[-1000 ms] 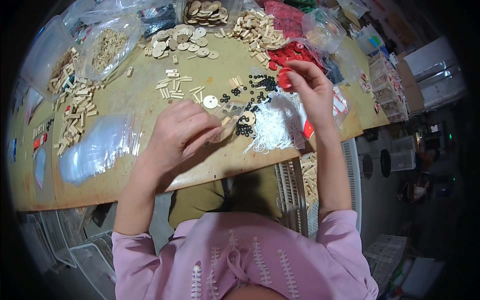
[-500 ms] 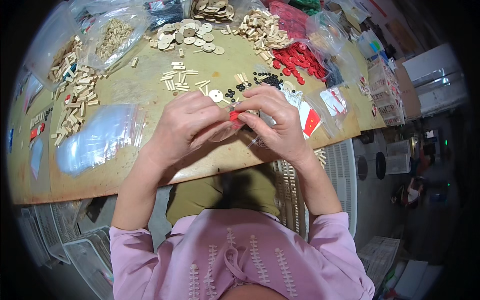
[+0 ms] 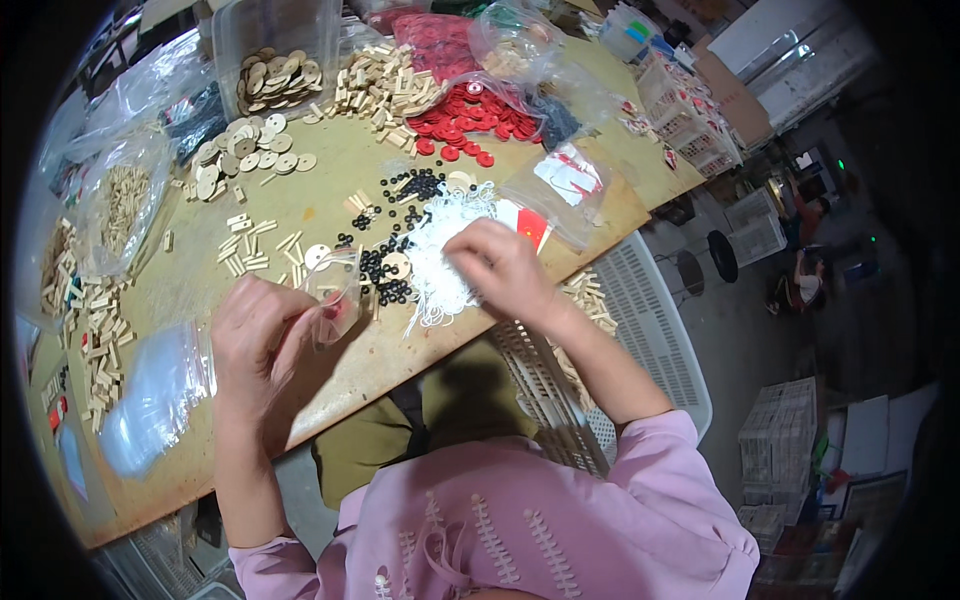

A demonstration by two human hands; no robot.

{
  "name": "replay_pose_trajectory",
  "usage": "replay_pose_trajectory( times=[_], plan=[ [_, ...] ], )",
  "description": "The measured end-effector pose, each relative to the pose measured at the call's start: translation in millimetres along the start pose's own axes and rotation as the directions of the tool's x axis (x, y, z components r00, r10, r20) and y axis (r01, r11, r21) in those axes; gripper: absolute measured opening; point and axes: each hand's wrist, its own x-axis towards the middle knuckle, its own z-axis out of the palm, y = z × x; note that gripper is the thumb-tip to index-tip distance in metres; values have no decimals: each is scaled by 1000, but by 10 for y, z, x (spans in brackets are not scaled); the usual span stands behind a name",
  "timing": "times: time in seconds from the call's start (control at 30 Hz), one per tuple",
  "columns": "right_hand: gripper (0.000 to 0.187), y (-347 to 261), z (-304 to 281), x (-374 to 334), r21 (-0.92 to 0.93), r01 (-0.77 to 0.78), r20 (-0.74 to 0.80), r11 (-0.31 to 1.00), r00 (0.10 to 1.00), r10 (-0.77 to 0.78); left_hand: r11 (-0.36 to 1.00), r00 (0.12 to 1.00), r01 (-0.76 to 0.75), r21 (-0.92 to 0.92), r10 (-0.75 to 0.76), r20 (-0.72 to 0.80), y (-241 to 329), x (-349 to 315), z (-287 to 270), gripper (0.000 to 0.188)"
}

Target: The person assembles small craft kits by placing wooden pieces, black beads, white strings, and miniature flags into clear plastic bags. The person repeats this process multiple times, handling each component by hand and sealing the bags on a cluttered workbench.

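My left hand [image 3: 255, 335] is closed on the edge of a small clear plastic bag [image 3: 338, 305], which has something red inside it. Over the right side of a heap of white strings [image 3: 437, 255] is my right hand [image 3: 505, 272]. Its fingers are bent and slightly blurred, and I cannot tell whether they pinch a string. Small black rings [image 3: 385, 275] lie between the bag and the strings. A pale wooden disc [image 3: 397, 265] rests among them, and another disc [image 3: 317, 257] shows just behind the bag.
Wooden blocks [image 3: 105, 340] and flat clear bags [image 3: 160, 400] lie at the left. Farther back are wooden discs [image 3: 285, 162], more blocks [image 3: 375, 85] and red discs [image 3: 470, 120]. A red card [image 3: 530, 226] lies right of the strings. White crates [image 3: 655, 330] stand below the table edge.
My hands have moved apart. The left keeps the bag and has shifted left; the right has let go of it and now hovers over the white strings. The view has turned and shifted right.
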Motion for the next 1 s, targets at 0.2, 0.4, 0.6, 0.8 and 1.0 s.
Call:
replay_pose_trajectory(
  times=[0.2,0.4,0.6,0.8,1.0],
  plan=[
    [17,1073,-488,387,-314,-242,-117,918,970,215,1000,999,25,-7,-25,42,7,23,44,13],
    [17,790,-712,405,-311,-321,-50,895,945,322,996,996,88,-12,-88,9,-43,-39,54,14],
    [33,588,-684,-349,-358,-186,72,915,971,226,999,997,41,0,-41,67,-4,-17,38,14],
    [31,649,-689,-496,-296,-170,88,940,975,204,999,998,37,-10,-36,54,37,-9,62,13],
    [26,529,-526,-386,-220,-134,-13,966,991,134,996,993,92,-4,-91,68,60,-2,72,13]
  ],
)
